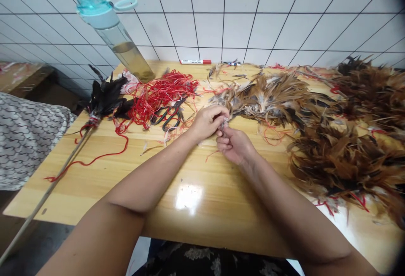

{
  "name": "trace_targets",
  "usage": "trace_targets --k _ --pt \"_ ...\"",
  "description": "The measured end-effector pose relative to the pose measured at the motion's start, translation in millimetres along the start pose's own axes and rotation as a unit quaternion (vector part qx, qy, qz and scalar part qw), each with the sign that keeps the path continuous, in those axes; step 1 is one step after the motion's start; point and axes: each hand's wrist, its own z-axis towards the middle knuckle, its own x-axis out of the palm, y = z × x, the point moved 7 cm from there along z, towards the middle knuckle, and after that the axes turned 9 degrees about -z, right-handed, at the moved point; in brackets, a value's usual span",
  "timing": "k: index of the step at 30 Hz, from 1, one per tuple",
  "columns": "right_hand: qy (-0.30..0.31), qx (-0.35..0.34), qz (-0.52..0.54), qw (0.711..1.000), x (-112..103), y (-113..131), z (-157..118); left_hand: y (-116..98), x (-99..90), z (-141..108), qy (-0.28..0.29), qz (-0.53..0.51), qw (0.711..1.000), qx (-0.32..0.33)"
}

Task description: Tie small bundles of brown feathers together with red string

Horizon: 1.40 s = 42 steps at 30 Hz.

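My left hand (210, 121) and my right hand (236, 142) meet near the middle of the wooden table, fingers closed in a pinch. Between their fingertips is a small feather tuft (225, 121), greyish-white and mostly hidden by the fingers. A short red thread end (211, 154) sticks out beside my right hand. Just beyond the fingers lies a spread of brown feathers (268, 99) with pale fluffy bases. Left of my left hand, dark-handled scissors (171, 118) lie partly under a tangled heap of red string (158, 95).
A water bottle (126, 57) with a turquoise lid stands at the back left. Black feathers (106, 95) are bound to a long stick (47, 191) overhanging the table's left edge. Brown feather bundles (351, 158) fill the right side. A red-capped marker (195, 62) lies by the tiled wall.
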Motion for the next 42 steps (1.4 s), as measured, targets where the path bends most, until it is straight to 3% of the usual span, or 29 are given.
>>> trace_targets --k 3,7,9,11,13,17,23,29,35,42 --pt "-0.098 -0.114 -0.193 0.970 -24 25 5 10 -7.2 1 -0.013 -0.027 0.999 -0.029" --pt "-0.185 -0.310 -0.391 0.847 -41 65 0 13 -8.4 2 -0.001 -0.035 0.999 -0.035" --pt "-0.199 -0.353 -0.441 0.801 -43 72 -2 11 -5.7 2 0.015 -0.034 0.999 -0.028" --pt "-0.192 -0.363 -0.475 0.778 -42 71 0 9 -3.4 2 0.023 -0.028 0.999 -0.021" --pt "-0.171 -0.356 -0.489 0.778 -40 66 6 7 -2.1 2 0.024 -0.023 0.999 -0.016" --pt "-0.139 -0.341 -0.466 0.804 -41 59 15 6 -0.4 2 0.028 -0.029 0.999 -0.013" --pt "-0.096 -0.320 -0.433 0.837 -42 60 18 14 3.0 0 0.040 -0.087 0.994 -0.056" --pt "-0.089 -0.302 -0.499 0.807 -42 62 19 23 7.6 -3 0.048 -0.135 0.984 -0.102" --pt "-0.062 -0.296 -0.527 0.794 -38 60 21 21 7.0 -5 0.057 -0.125 0.986 -0.093" --pt "-0.091 -0.310 -0.579 0.748 -34 64 17 20 7.2 -6 0.055 -0.096 0.989 -0.097"
